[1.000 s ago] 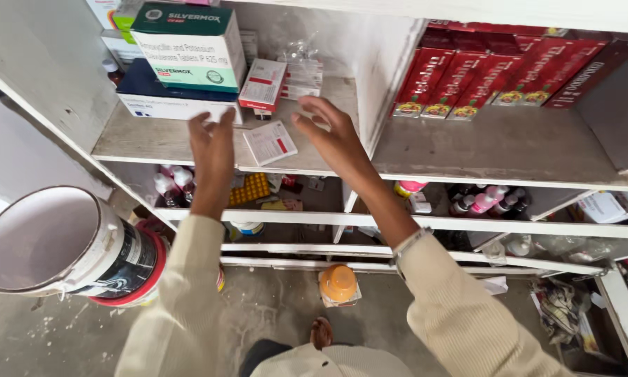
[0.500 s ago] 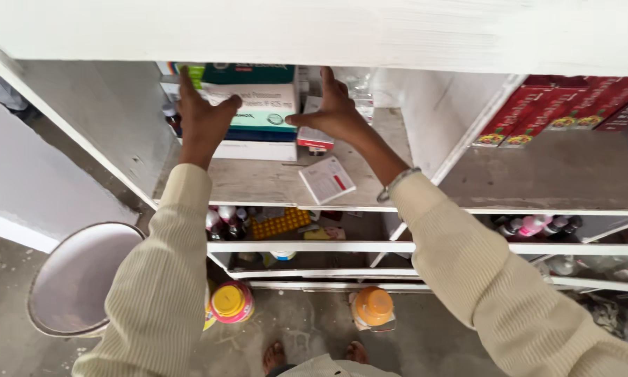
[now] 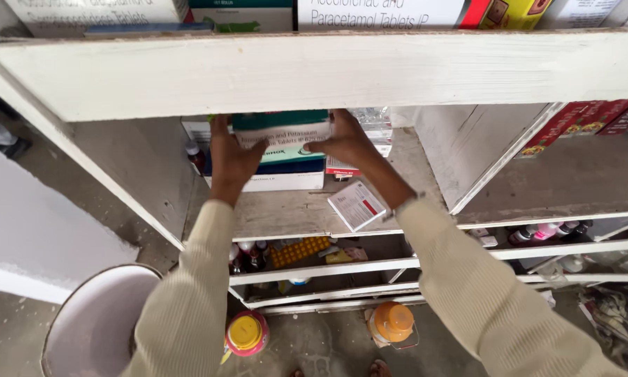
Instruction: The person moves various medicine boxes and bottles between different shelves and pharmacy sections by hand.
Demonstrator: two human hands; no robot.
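Since a second ago the left hand (image 3: 231, 159) and right hand (image 3: 345, 145) have left the small white packet (image 3: 356, 205) near the shelf edge and reached far back, apparently clasping the green-and-white box (image 3: 285, 137).

Pharmacy storeroom or shop: white wooden shelves (image 3: 314, 73) stacked with medicine boxes (image 3: 279, 146), red cartons (image 3: 579, 122) upper right, small bottles (image 3: 537, 232) and yellow blister strips (image 3: 298, 251) lower centre.
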